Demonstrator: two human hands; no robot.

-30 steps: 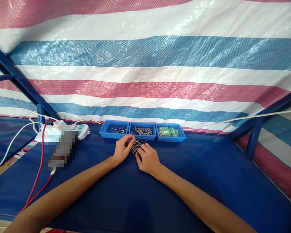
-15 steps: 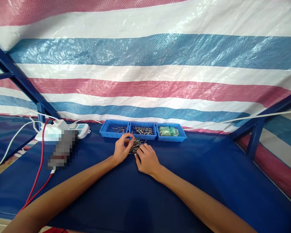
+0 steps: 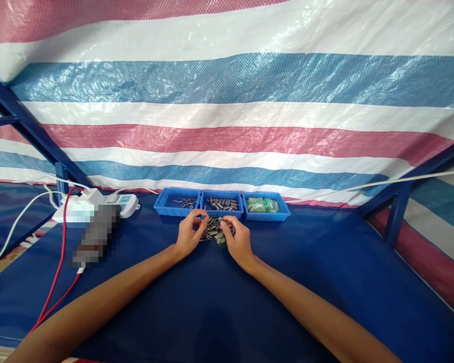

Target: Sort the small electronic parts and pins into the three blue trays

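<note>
A mixed pile of small metal parts [image 3: 211,231] lies on the blue table surface, with green pieces at its right side. My left hand [image 3: 189,234] is at the pile's left edge, thumb and forefinger pinched on a small part too tiny to name. At the right edge, my right hand [image 3: 237,242] pinches a small silvery metal piece [image 3: 220,220] between thumb and fingertips. Just behind the hands stand three blue bins: the left bin [image 3: 170,210] has thin pins, the middle bin [image 3: 227,213] short metal cylinders, the right bin [image 3: 268,217] green-and-clear packets.
On the left are a white power strip [image 3: 127,205], a blurred dark object [image 3: 96,237] and a red cable [image 3: 63,247]. A striped tarp [image 3: 227,116] hangs behind the table [image 3: 306,282]. Blue frame posts [image 3: 398,214] stand at both sides.
My right hand has lifted from over the pile and shifted slightly right, now showing a silvery piece at its fingertips. More green pieces are uncovered. My left hand has barely moved.
</note>
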